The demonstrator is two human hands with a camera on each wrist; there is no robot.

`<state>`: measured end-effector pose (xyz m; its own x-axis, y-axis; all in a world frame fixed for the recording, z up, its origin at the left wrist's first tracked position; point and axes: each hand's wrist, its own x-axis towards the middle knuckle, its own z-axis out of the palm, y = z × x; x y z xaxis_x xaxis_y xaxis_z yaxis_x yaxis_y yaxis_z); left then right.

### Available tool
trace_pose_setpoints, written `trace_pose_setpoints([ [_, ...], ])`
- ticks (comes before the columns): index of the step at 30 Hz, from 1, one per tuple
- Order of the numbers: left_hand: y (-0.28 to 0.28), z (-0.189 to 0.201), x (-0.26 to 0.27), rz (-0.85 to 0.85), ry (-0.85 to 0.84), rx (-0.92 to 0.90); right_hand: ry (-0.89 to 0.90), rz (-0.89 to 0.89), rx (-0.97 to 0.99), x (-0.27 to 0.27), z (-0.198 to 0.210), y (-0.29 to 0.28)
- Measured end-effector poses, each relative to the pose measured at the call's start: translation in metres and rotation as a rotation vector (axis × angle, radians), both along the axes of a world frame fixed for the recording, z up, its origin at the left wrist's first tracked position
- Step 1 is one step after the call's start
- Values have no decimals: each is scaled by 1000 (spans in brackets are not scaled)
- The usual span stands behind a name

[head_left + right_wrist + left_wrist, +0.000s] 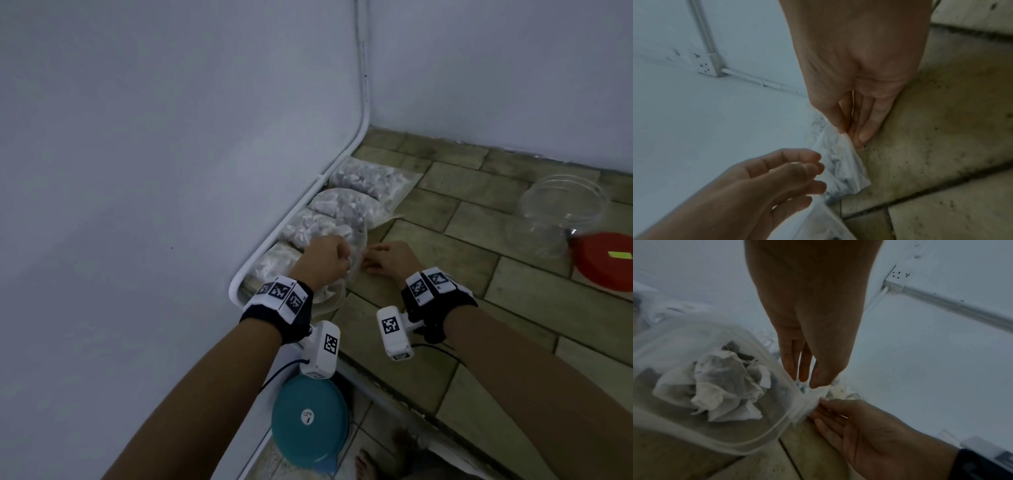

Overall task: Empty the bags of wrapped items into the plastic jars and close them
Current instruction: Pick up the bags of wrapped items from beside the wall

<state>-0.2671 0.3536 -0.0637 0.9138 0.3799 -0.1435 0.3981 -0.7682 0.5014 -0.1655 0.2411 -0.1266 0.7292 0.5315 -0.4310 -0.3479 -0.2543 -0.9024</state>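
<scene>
Clear bags of white wrapped items lie in a row along the wall. My left hand (337,262) and right hand (371,260) meet at the open edge of one bag (356,245). In the left wrist view the left hand (812,384) pinches the bag (725,386) at its rim, wrapped items showing through the plastic. In the right wrist view the right hand (847,134) pinches a fold of the same bag (840,162) between thumb and fingers. An empty clear plastic jar (561,212) stands at the far right, its red lid (606,270) lying beside it.
Two more filled bags (370,180) (342,205) lie farther back against the wall, another (274,263) under my left wrist. A teal lid (310,418) sits low, near my left forearm. White conduit (359,137) runs along the wall. The floor is brownish tile (445,240).
</scene>
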Motion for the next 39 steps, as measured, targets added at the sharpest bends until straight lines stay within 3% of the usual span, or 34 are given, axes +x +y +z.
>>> trace_pose_setpoints([
  [6, -8, -8, 10, 11, 1, 46, 278, 67, 69, 14, 11, -3],
  [15, -19, -22, 23, 53, 64, 294, 301, 120, 145, 22, 1, -9],
  [21, -14, -20, 25, 52, 78, 247, 271, 177, 168, 25, 0, -11],
  [30, 5, -25, 20, 129, 32, -119, 240, 215, 203, 24, -3, -13],
  [39, 4, -23, 20, 72, 58, -61, 251, 217, 201, 26, -4, -13],
])
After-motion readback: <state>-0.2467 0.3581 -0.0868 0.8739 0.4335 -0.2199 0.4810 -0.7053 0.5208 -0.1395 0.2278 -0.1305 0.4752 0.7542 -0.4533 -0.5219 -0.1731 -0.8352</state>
